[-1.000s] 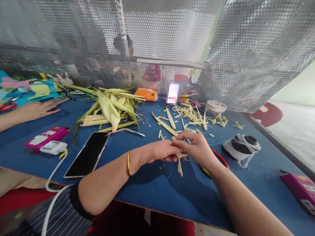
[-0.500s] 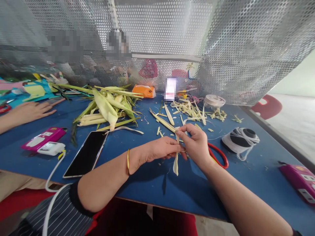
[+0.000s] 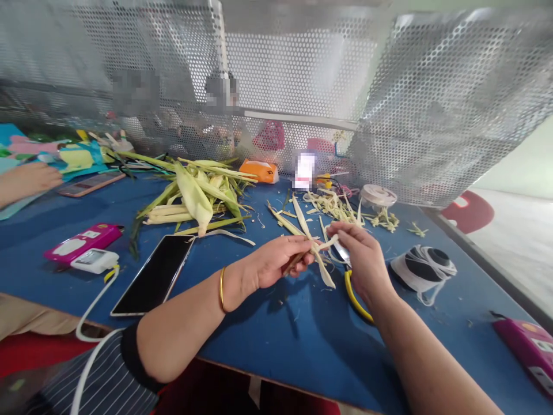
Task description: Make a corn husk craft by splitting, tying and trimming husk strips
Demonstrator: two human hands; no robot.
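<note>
Between my hands are pale corn husk strips [image 3: 324, 270] that cross one another over the table. My left hand [image 3: 287, 257], with a gold bangle at the wrist, pinches them where they cross. The fingertips of my right hand [image 3: 360, 251] are closed on the end of one husk strip, to the right of the crossing. Partly behind my right hand lie scissors [image 3: 358, 300] with a yellow-lined handle. Cut husk scraps [image 3: 332, 204] are strewn just beyond my hands.
A heap of green corn husks [image 3: 196, 199] lies left of centre, with a black-screened phone [image 3: 153, 276] in front. Purple power strips [image 3: 84, 242] sit at either side. Wound white cord [image 3: 423, 268] and a ribbon roll [image 3: 378, 196] are on the right. Another person's hand [image 3: 32, 181] is far left.
My right hand has shifted right and down, drawing a strip end sideways. The husk strips now spread into a cross. At far left, the other person's hand has pulled back left.
</note>
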